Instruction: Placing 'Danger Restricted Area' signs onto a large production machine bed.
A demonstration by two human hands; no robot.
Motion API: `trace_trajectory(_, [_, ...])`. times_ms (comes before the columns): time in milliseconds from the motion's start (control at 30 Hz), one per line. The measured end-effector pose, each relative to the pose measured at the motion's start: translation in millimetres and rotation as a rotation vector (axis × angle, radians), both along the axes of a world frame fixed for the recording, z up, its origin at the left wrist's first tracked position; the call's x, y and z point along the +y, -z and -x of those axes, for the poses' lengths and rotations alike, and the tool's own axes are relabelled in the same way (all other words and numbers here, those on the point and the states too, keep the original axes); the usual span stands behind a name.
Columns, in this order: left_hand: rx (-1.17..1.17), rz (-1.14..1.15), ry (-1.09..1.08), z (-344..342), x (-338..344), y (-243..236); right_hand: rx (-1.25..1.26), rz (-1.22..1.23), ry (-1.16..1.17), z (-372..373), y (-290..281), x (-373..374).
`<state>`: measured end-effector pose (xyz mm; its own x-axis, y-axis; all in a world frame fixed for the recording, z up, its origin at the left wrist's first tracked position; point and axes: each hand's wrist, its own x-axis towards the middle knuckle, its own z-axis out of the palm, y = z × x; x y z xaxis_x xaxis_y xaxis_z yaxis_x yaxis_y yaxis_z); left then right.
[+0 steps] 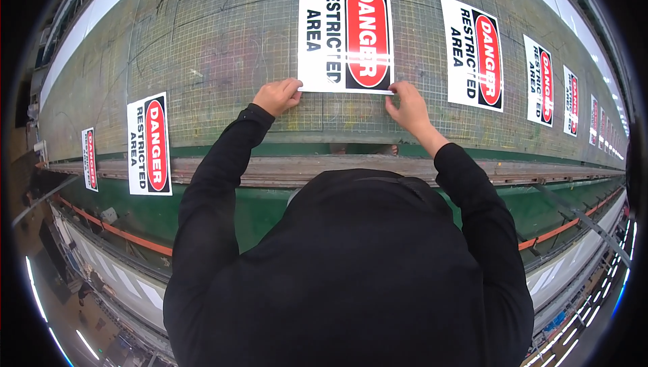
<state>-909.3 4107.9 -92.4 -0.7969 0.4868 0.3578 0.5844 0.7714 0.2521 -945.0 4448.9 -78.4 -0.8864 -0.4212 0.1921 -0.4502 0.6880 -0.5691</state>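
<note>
A white rectangular warning sign (345, 36) with black print and a red oval on a black block lies on the long table, turned sideways to me. At its near left corner, my left hand (278, 97) is closed, thumb and fingers pinching the edge. My right hand (410, 108) pinches the near right corner in the same way. The sign's near edge looks slightly raised between them, and light glares across its print.
The table top (229, 56) is greenish, worn and gridded. Matching signs lie along it: one nearby on the right (474, 56), several smaller ones farther right, and two on the left, the nearer one (150, 144) reaching over the front edge. A rail (290, 172) runs along the table's near side.
</note>
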Motion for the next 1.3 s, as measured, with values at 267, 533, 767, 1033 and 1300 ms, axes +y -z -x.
trace_trajectory(267, [0.003,0.005,0.020,2.3,-1.3,-2.9,0.294,-0.254,-0.393,12.3,-0.4,-50.7])
trace_trajectory(533, [-0.014,-0.054,-0.059,0.8,-0.7,-2.8,0.424,-0.418,-0.624,26.9,-3.0,-65.4])
trace_trajectory(767, [-0.437,-0.650,-0.740,-29.4,38.6,-3.5,0.459,-0.430,-0.620,27.3,-8.2,-67.9])
trace_trajectory(1033, [-1.480,-1.818,-0.705,-14.5,82.9,-8.3,0.527,-0.365,-0.605,32.7,-21.0,-60.8])
trace_trajectory(1300, [-1.090,-2.009,-0.690,-12.2,92.7,11.3,-0.014,0.005,-0.165,-27.1,-15.4,-22.1])
